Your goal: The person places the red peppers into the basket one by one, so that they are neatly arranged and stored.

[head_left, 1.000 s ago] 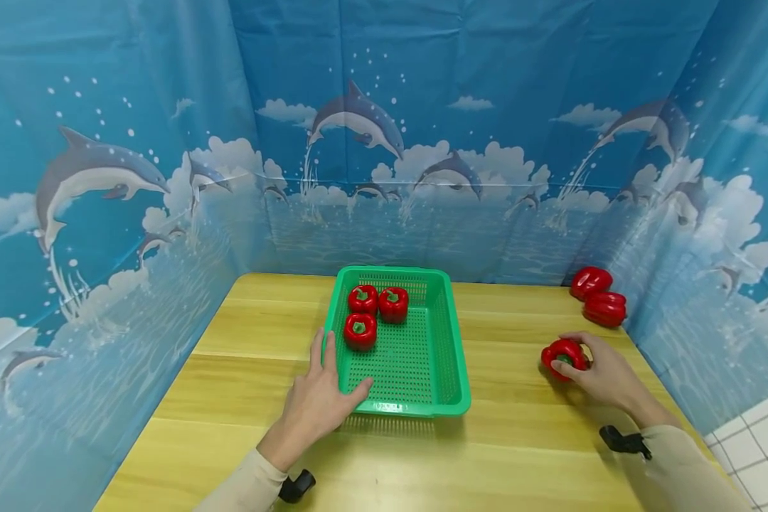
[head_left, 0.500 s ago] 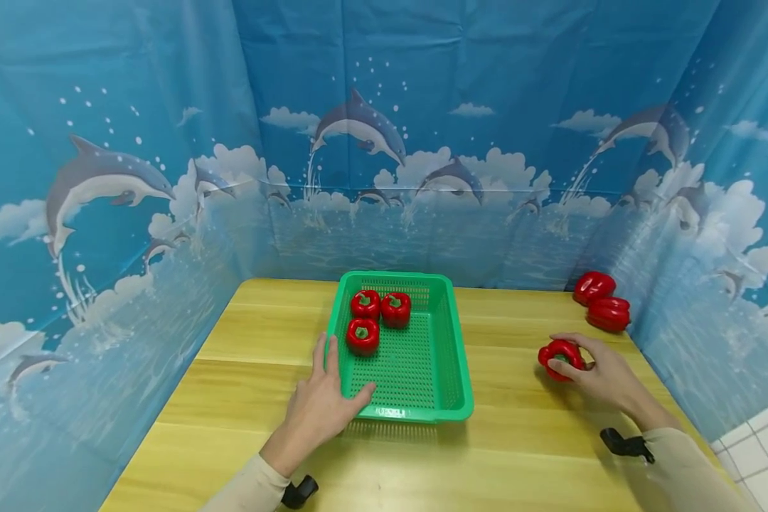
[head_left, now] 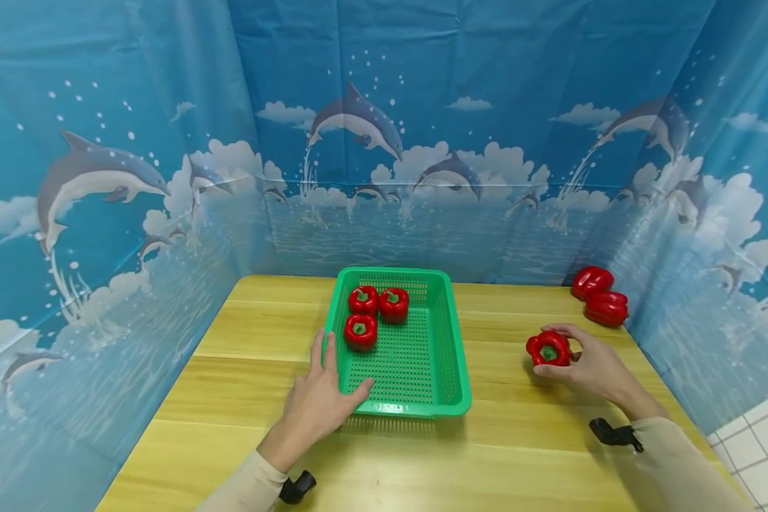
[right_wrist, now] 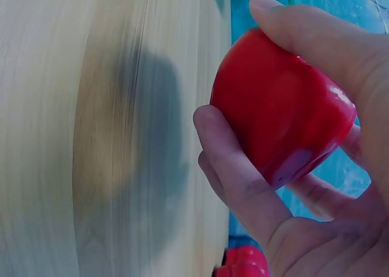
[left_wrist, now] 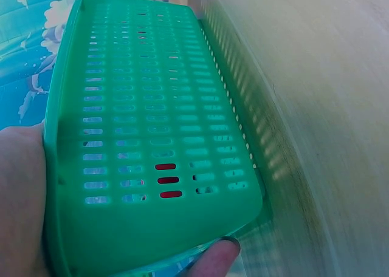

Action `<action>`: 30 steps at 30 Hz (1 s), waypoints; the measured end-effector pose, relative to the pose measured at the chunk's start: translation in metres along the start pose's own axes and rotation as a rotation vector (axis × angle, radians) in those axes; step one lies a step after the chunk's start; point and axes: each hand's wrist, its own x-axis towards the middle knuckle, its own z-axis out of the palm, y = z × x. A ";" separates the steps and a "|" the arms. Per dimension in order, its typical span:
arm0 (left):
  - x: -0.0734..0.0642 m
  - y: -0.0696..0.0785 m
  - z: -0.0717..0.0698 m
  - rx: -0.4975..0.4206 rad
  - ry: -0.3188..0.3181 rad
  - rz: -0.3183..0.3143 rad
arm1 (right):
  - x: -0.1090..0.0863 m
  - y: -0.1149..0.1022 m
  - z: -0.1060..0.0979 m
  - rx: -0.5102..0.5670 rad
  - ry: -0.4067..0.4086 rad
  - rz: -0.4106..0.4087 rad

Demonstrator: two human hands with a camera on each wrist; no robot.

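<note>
My right hand (head_left: 592,366) pinches a shiny red bell pepper (head_left: 548,349) between thumb and fingers, its green stem end facing up. In the right wrist view this pepper (right_wrist: 276,107) is off the wooden table, its shadow lying apart on the boards. My left hand (head_left: 316,398) rests at the near left corner of a green plastic basket (head_left: 459,348), fingers straight along the left rim and thumb spread over the front rim. Close up, the left wrist view has a finger (left_wrist: 217,259) at the basket's edge. Inside the basket, three red bell peppers (head_left: 361,332) stand grouped at the back left.
Two more red peppers (head_left: 606,308) lie on their sides at the table's far right corner. The yellow wooden table (head_left: 230,384) meets a blue dolphin-print curtain (head_left: 358,235) at the back and sides. White tiles (head_left: 758,441) show at the lower right.
My right hand has lifted the bell pepper off the table and carried it a little to the left. My left hand keeps its place on the basket.
</note>
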 end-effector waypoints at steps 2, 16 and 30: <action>0.000 0.000 0.000 0.000 0.001 0.001 | 0.002 -0.002 0.001 0.010 -0.001 -0.010; -0.001 0.000 0.000 0.014 0.006 0.003 | 0.009 -0.033 0.012 0.038 0.031 -0.081; -0.001 0.000 0.000 0.008 0.009 0.009 | 0.019 -0.060 0.016 0.082 0.068 -0.112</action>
